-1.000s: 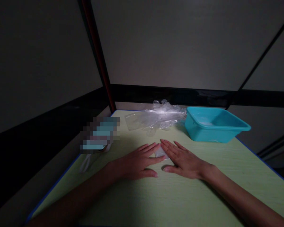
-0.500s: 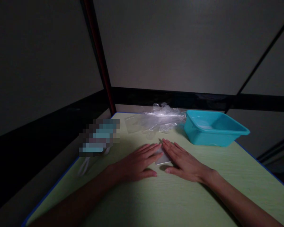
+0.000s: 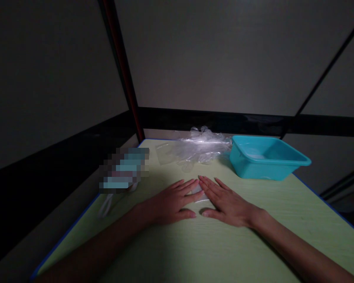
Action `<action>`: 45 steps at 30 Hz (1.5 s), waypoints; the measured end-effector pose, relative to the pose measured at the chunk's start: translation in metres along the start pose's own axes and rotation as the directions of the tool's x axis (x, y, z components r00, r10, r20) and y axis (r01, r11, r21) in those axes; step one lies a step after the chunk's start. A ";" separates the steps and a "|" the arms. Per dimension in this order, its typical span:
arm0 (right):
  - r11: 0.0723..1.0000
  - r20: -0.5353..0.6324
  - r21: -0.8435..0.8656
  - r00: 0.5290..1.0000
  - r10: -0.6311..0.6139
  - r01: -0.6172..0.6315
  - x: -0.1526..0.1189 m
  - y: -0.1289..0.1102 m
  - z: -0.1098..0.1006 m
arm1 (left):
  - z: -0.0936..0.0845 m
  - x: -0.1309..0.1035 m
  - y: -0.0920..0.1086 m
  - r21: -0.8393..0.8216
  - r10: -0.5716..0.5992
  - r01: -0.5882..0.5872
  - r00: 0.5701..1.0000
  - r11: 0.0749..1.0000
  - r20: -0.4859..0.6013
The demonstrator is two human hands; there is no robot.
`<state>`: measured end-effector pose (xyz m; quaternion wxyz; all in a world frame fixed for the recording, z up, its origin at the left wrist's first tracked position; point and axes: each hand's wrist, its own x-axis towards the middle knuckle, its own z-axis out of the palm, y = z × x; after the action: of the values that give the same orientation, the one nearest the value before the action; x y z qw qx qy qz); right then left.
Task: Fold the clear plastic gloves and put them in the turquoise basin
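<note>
My left hand (image 3: 177, 200) lies flat with its fingers stretched out, palm down, near the middle of the table. Opposite it, my right hand (image 3: 222, 200) is also flat and open, its fingertips close to those of the left. Under the fingers of both hands is a thin, folded piece of clear plastic (image 3: 201, 197), mostly covered by them. Beyond the hands lies a loose heap of clear disposable plastic gloves (image 3: 203, 147), crumpled and shiny.
A turquoise plastic basin (image 3: 264, 169) stands at the back right, with something whitish inside. At the left edge lies a pixelated object with a white strap (image 3: 106, 206). The pale green table (image 3: 177, 255) has a blue edge and meets a wall behind.
My right hand has slid slightly left over the plastic, closer to the left hand, and covers more of it. My left hand stays nearly in place.
</note>
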<state>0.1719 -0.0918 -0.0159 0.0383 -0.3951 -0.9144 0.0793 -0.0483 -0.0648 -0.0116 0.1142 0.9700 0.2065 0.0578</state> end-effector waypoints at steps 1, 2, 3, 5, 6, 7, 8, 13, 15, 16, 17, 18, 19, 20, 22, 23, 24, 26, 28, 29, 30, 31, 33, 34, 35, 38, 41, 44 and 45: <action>1.000 0.005 0.001 1.000 0.004 -0.004 0.000 0.000 0.000 | 0.000 0.000 -0.001 0.001 0.003 -0.003 1.000 1.000 -0.001; 1.000 0.010 0.001 1.000 0.009 -0.009 0.000 0.000 0.000 | 0.000 -0.001 -0.002 0.001 0.008 -0.007 1.000 1.000 -0.005; 1.000 0.015 0.000 1.000 0.014 -0.014 0.000 -0.001 0.000 | 0.000 -0.001 -0.003 0.002 0.012 -0.012 1.000 1.000 -0.009; 1.000 0.023 -0.004 0.999 0.023 -0.023 0.000 -0.001 0.000 | -0.001 -0.002 -0.004 0.000 0.012 -0.012 1.000 1.000 -0.013; 1.000 0.026 -0.005 0.999 0.024 -0.024 0.000 0.000 0.000 | -0.001 -0.002 -0.004 -0.004 0.008 -0.009 1.000 1.000 -0.017; 1.000 0.028 -0.004 0.999 0.023 -0.022 0.000 0.000 0.000 | -0.002 -0.003 -0.005 -0.010 0.004 -0.004 1.000 1.000 -0.024; 1.000 0.029 -0.002 0.999 0.018 -0.018 0.000 0.001 0.000 | -0.003 -0.004 -0.005 -0.016 0.000 0.000 0.999 1.000 -0.034; 0.999 -0.003 0.019 0.999 -0.033 0.033 -0.003 0.007 0.001 | -0.006 -0.005 -0.007 -0.017 0.009 -0.011 0.992 1.000 -0.127; 0.999 -0.043 0.018 0.998 -0.044 0.045 -0.002 0.009 0.000 | -0.006 -0.004 -0.007 -0.002 0.004 -0.005 0.984 1.000 -0.177; 0.999 -0.065 0.014 0.997 -0.044 0.045 -0.002 0.009 0.000 | -0.005 -0.004 -0.006 0.005 0.001 0.000 0.980 1.000 -0.198; 0.999 -0.084 0.010 0.996 -0.044 0.045 -0.001 0.008 0.000 | -0.005 -0.003 -0.005 0.010 0.003 -0.001 0.977 1.000 -0.213; 0.999 -0.098 0.006 0.994 -0.044 0.045 0.000 0.007 -0.001 | -0.004 -0.002 -0.003 0.015 0.013 -0.010 0.975 1.000 -0.223; 0.999 -0.106 0.002 0.993 -0.047 0.047 0.001 0.005 -0.001 | -0.003 0.000 -0.001 0.021 0.027 -0.023 0.974 1.000 -0.225; 0.999 -0.105 0.001 0.993 -0.052 0.052 0.001 0.004 -0.001 | -0.002 0.001 0.000 0.026 0.044 -0.039 0.974 0.999 -0.220; 0.998 -0.085 0.004 0.994 -0.065 0.066 0.003 0.001 0.000 | 0.000 0.003 0.003 0.034 0.070 -0.064 0.978 0.997 -0.195; 0.997 -0.069 0.008 0.995 -0.071 0.072 0.003 0.000 0.000 | 0.001 0.003 0.004 0.036 0.073 -0.068 0.981 0.997 -0.179; 0.997 -0.051 0.013 0.996 -0.076 0.077 0.003 0.000 0.001 | 0.002 0.003 0.004 0.034 0.068 -0.063 0.984 0.997 -0.164; 0.997 -0.018 0.024 0.997 -0.078 0.078 0.003 -0.001 0.001 | 0.002 0.003 0.005 0.022 0.051 -0.049 0.988 0.999 -0.145; 0.997 0.009 0.035 0.997 -0.071 0.071 0.002 0.000 0.001 | 0.001 0.003 0.005 -0.001 0.032 -0.033 0.990 0.999 -0.136; 0.997 0.019 0.039 0.998 -0.068 0.067 0.002 0.001 0.001 | 0.000 0.003 0.006 -0.014 0.026 -0.028 0.991 1.000 -0.132; 0.997 0.027 0.041 0.998 -0.065 0.063 0.001 0.001 0.000 | -0.001 0.003 0.006 -0.027 0.021 -0.024 0.991 0.999 -0.129; 0.997 0.033 0.042 0.998 -0.061 0.060 0.001 0.002 -0.001 | -0.001 0.003 0.006 -0.040 0.019 -0.024 0.992 0.999 -0.127; 0.997 0.041 0.043 0.997 -0.061 0.059 0.000 0.004 -0.002 | -0.002 0.003 0.006 -0.063 0.014 -0.022 0.992 0.998 -0.122; 0.997 0.044 0.045 0.997 -0.062 0.061 0.000 0.005 -0.002 | -0.002 0.003 0.005 -0.072 0.010 -0.019 0.993 0.997 -0.119; 0.997 0.048 0.048 0.997 -0.064 0.061 -0.001 0.007 -0.002 | -0.002 0.003 0.004 -0.080 0.005 -0.014 0.994 0.997 -0.113; 0.996 0.052 0.070 0.997 -0.065 0.061 -0.002 0.011 0.000 | 0.001 0.002 0.000 -0.089 -0.013 0.004 0.995 0.996 -0.101; 0.992 0.042 0.101 0.996 -0.076 0.072 -0.003 0.018 -0.001 | 0.002 0.001 -0.002 -0.088 -0.025 0.015 0.994 0.996 -0.107; 0.986 0.008 0.125 0.994 -0.112 0.110 -0.007 0.027 -0.010 | 0.000 0.000 -0.002 -0.067 -0.014 0.005 0.991 0.998 -0.134; 0.984 -0.020 0.127 0.992 -0.122 0.124 -0.009 0.029 -0.015 | 0.000 -0.001 -0.002 -0.058 -0.008 -0.001 0.987 0.998 -0.159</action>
<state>0.2009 -0.0767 -0.0064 0.0741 -0.3351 -0.9299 0.1326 -0.0497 -0.0633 -0.0118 0.1253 0.9583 0.2149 0.1410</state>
